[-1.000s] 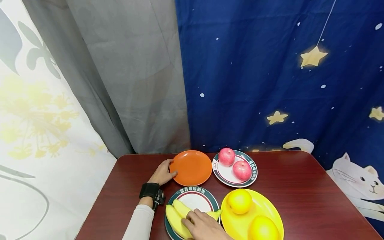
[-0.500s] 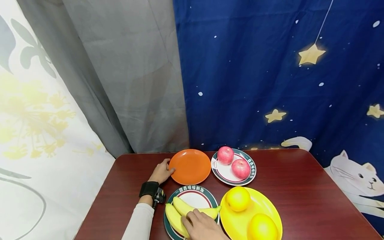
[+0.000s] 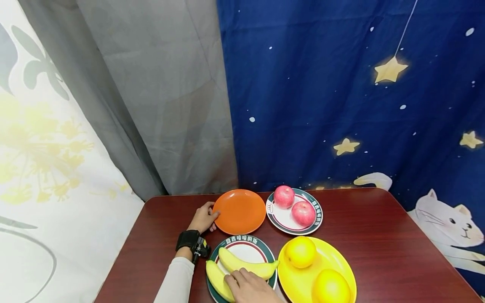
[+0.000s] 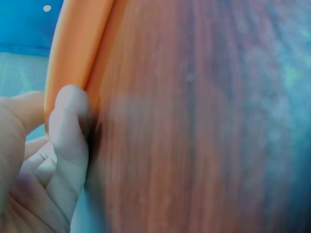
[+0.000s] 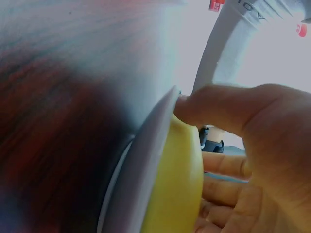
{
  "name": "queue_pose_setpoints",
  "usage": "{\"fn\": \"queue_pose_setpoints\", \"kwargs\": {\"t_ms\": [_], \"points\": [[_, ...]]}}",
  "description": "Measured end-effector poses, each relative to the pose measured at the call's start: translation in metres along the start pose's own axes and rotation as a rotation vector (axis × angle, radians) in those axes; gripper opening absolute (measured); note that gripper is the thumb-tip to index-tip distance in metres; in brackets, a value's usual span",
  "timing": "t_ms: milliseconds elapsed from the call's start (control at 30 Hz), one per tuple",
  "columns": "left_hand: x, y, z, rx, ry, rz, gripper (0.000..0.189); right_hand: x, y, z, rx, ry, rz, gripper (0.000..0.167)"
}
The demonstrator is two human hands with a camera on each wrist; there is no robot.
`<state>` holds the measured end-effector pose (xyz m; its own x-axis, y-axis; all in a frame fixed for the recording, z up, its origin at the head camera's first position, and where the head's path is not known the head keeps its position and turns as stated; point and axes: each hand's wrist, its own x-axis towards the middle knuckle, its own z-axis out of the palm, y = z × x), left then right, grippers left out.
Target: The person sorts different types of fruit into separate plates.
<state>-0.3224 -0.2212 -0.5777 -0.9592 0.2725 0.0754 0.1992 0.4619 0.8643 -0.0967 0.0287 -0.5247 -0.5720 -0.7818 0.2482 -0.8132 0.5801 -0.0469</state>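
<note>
My left hand (image 3: 202, 219) is at the left rim of an orange plate (image 3: 240, 212) at the back of the table. In the left wrist view its thumb lies against the plate's edge, other fingers curled behind, pinching the rim. At the front, my right hand (image 3: 253, 288) grips the nearer of two yellow bananas (image 3: 217, 281) on a white plate with a green rim (image 3: 253, 252). In the right wrist view the thumb is at the plate's edge and the fingers lie along the banana's far side. The other banana (image 3: 247, 267) lies just behind.
Right of the banana plate stands a yellow plate (image 3: 335, 257) with two oranges, one behind (image 3: 301, 251) and one in front (image 3: 331, 287). A green-rimmed plate (image 3: 281, 216) at the back holds two pink-red apples (image 3: 303, 213). Curtains hang behind the dark red table (image 3: 386, 240).
The nearer banana has shifted slightly left and toward the front under my right hand, widening its gap from the other banana. My left hand stays at the orange plate's rim, its fingers slightly lower.
</note>
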Motion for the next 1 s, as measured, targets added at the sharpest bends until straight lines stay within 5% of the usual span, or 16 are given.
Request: {"fn": "queue_pose_setpoints", "kwargs": {"t_ms": [167,333,400,533,633,700,800,933,1000], "points": [[-0.001,0.006,-0.003,-0.037,0.011,-0.022,0.058,0.004,0.001,-0.004,0.061,-0.103,0.004,0.052],[0.010,-0.019,0.000,-0.030,0.034,-0.064,0.056,0.005,0.006,-0.022,0.244,-0.145,0.008,0.053],[0.014,-0.030,0.002,-0.037,0.050,-0.082,0.053,0.007,0.008,-0.037,0.391,-0.168,0.084,0.048],[-0.002,0.001,0.005,-0.038,0.077,-0.097,0.047,0.016,0.019,-0.066,0.522,-0.090,0.200,0.048],[-0.017,0.027,0.004,-0.038,0.083,-0.037,0.045,0.034,0.039,-0.080,0.430,0.030,0.191,0.040],[-0.014,0.018,0.002,-0.033,0.087,0.051,0.042,0.050,0.057,-0.086,0.347,0.088,0.179,0.035],[-0.013,0.012,-0.001,-0.068,0.069,0.091,0.042,0.080,0.088,-0.086,0.262,0.137,0.198,0.043],[-0.008,0.008,-0.003,-0.178,0.020,0.005,0.050,0.118,0.130,-0.069,0.196,0.172,0.240,0.045],[-0.003,-0.005,-0.001,-0.202,0.027,-0.028,0.054,0.133,0.149,-0.052,0.198,0.150,0.274,0.047]]}}
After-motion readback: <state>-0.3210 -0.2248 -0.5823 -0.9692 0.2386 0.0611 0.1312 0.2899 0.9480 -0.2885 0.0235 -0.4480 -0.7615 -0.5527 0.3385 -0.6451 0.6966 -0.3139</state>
